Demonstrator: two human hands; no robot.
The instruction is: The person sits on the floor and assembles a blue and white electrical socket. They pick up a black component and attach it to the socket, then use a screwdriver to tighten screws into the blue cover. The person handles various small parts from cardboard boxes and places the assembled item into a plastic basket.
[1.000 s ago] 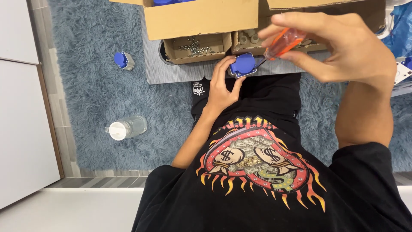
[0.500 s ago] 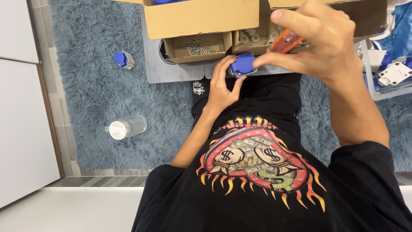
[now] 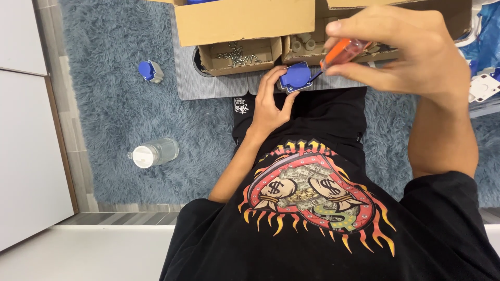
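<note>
My left hand (image 3: 271,104) grips a blue socket part with a hinged lid (image 3: 296,77) against the edge of a low grey board (image 3: 208,87) over my lap. My right hand (image 3: 401,49) is raised above it, fingers closed around a screwdriver with an orange and clear handle (image 3: 344,52). The screwdriver's dark shaft points down toward the right edge of the blue part. Whether the tip touches it is hard to tell.
Cardboard boxes (image 3: 245,21) stand on the board; a small one (image 3: 239,54) holds several screws. A second blue socket (image 3: 150,71) and a clear plastic bottle with a white cap (image 3: 153,153) lie on the blue shaggy rug (image 3: 114,114). White parts (image 3: 484,86) sit at right.
My right hand with the screwdriver has shifted slightly left and lower, toward the blue part. The left hand and the blue part stay in place.
</note>
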